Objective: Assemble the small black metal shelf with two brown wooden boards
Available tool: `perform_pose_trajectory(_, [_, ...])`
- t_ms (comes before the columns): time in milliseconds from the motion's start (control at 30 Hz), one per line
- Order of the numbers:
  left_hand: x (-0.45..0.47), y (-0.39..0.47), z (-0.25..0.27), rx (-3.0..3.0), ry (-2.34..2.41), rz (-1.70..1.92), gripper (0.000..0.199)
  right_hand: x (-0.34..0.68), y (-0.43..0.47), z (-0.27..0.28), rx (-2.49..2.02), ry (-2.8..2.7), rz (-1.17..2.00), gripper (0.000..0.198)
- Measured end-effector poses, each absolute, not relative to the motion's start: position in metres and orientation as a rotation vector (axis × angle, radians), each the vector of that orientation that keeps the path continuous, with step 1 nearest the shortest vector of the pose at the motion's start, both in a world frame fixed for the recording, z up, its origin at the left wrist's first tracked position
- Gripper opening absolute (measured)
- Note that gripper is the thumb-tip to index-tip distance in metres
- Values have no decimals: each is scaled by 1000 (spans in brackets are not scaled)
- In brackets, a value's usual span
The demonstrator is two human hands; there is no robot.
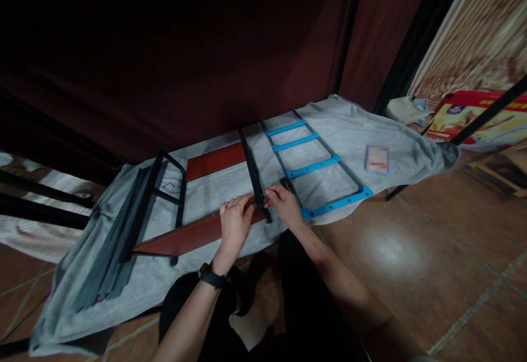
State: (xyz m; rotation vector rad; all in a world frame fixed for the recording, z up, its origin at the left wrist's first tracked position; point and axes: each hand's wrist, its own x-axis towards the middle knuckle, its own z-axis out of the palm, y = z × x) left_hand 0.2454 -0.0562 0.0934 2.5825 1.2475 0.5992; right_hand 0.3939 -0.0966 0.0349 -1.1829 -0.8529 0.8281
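Near the middle of the head view, my left hand (235, 220) is closed over the right end of a reddish-brown board (193, 235), close to a black metal bar (252, 167). On the other side of that bar, my right hand (285, 204) pinches with thumb and fingers against it. Whatever small thing sits in that pinch is too small to make out. A second reddish-brown board (216, 160) lies farther back, between the black bar and a black metal end frame (181, 197) on the left.
Grey cloth (321, 181) covers the low surface. A ladder-like frame with blue crosspieces (313, 166) lies right of my hands. Long grey tubes (117, 246) lie at the left. A small packet (377, 160) rests at the right. Behind stands a dark red panel (214, 65).
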Motion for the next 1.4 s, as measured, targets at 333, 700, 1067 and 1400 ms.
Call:
perform_pose_trajectory(333, [247, -58, 91, 2539, 1289, 649, 26, 411, -90, 44, -1193, -1027, 869, 20])
perform_pose_trajectory(700, [247, -57, 93, 2522, 1288, 583, 25, 394, -98, 32, -1220, -846, 879, 28])
perform_pose_trajectory(1067, [247, -58, 94, 2560, 1260, 593, 34, 394, -101, 32, -1074, -631, 941, 30])
perform_pose_trajectory(1400, [245, -67, 98, 2504, 1224, 635, 37, 415, -100, 31, -1174, -1042, 807, 25])
